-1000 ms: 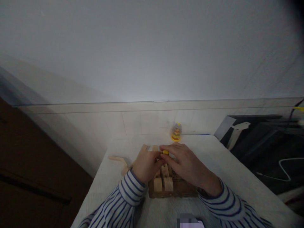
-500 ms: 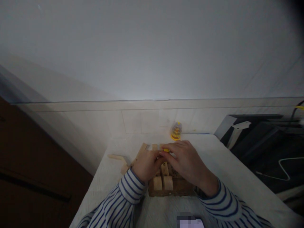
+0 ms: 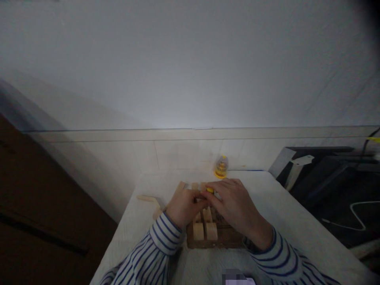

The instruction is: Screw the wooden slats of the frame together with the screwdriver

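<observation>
Between the thumb and fingers of my right hand (image 3: 233,200) is a small yellow-handled screwdriver (image 3: 210,190); its shaft is hidden. My left hand (image 3: 185,206) is closed against my right fingertips, and what its fingers pinch is covered. Both hands are over a brown wooden board (image 3: 230,237). Pale wooden blocks with curved ends (image 3: 211,231) lie in two rows on this board, partly under my hands. Beyond my left wrist, a long pale wooden strip (image 3: 179,188) slants away.
A clear, yellow-based dome case (image 3: 221,167) stands at the table's back edge. An angled wooden piece (image 3: 148,199) lies on the white-covered table (image 3: 124,237) at left. A phone (image 3: 240,281) is at the front edge. Dark panels (image 3: 326,174) lean on the right.
The whole view has shifted slightly, so things appear a little lower. Both hands keep nearly the same place and grip, with the yellow handle still in my right fingers.
</observation>
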`<state>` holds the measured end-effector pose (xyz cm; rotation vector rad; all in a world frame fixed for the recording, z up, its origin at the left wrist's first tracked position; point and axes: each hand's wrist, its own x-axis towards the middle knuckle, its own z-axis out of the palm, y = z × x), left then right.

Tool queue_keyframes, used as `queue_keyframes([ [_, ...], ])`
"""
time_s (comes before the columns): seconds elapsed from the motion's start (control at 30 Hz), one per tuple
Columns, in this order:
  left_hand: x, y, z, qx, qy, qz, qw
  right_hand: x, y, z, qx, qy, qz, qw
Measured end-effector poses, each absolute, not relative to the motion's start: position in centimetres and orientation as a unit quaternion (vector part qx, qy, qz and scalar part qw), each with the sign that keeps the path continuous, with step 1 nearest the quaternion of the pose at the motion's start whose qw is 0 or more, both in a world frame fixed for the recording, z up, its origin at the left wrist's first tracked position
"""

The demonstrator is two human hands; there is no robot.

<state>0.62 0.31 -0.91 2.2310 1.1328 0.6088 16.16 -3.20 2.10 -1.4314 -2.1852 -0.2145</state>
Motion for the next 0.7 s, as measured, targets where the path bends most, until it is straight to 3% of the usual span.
queue_keyframes([
  [0.47, 0.5, 0.7, -1.0, 0.826, 0.398, 0.225, 0.328, 17.3, -2.7, 2.1, -0.451, -0.837, 0.047, 0.307],
  [0.7, 0.5, 0.5, -0.9, 0.842, 0.386, 0.225, 0.302, 17.3, -2.8, 2.4, -0.472, -0.832, 0.004, 0.291],
])
